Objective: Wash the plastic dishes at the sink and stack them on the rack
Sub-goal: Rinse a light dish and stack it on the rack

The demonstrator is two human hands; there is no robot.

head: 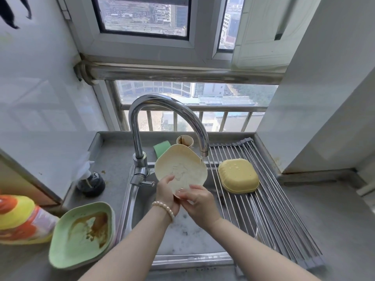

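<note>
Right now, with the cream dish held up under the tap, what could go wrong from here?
1. Both the left hand and right hand pinch only the lower edge of the tilted cream dish; wet, it might slip into the sink.
2. The dish sits close to the faucet spout, so it could knock against it.
3. The soiled green dish lies near the counter's front edge and an elbow may nudge it.
</note>
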